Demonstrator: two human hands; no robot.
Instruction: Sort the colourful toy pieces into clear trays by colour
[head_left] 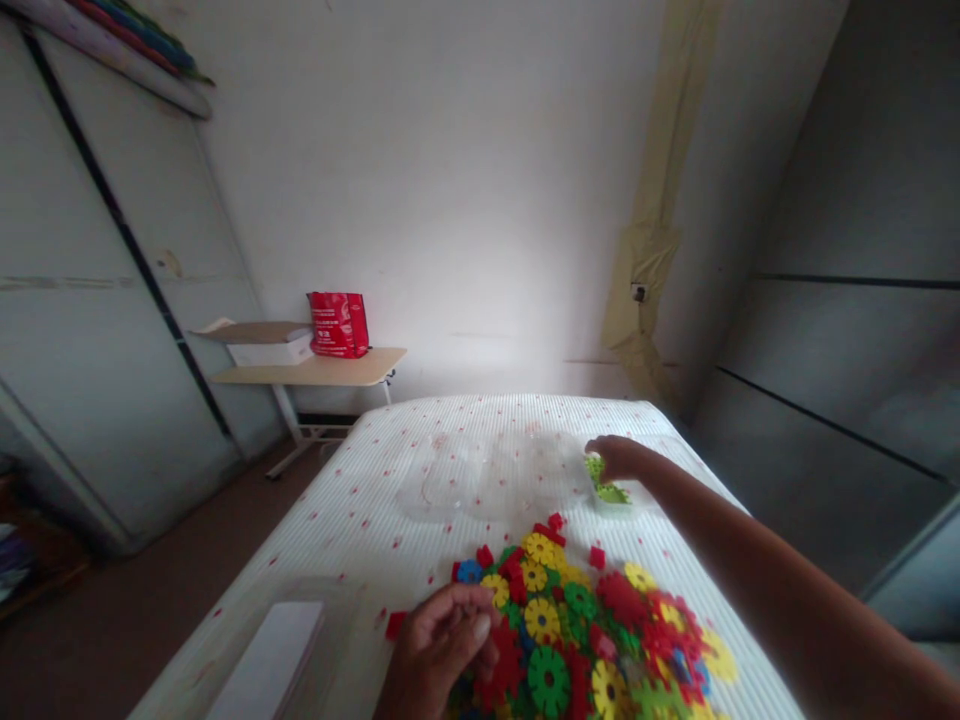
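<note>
Reaching over a clear container (615, 511) toward the far side of the striped cloth (495, 412), the right hand (616, 458) bends its fingers down at the light-green pieces (614, 494) inside; whether it grips one cannot be told, since the fingertips are hidden. Half curled, thumb near the fingers, the left hand (439, 640) is at the left edge of a heaped pile of coloured pieces (541, 620) at the near end of the cloth; I cannot tell whether it pinches anything. These notched discs look like thin plastic: probably light, stiff, a little slick and not easily broken, best taken by the toothed rim or pinched across the flat faces. Overlapping teeth might snag. The pile's near edge is cut off below, its lower layers are buried, and the transparent trays (439, 497) hardly show against the cloth.
</note>
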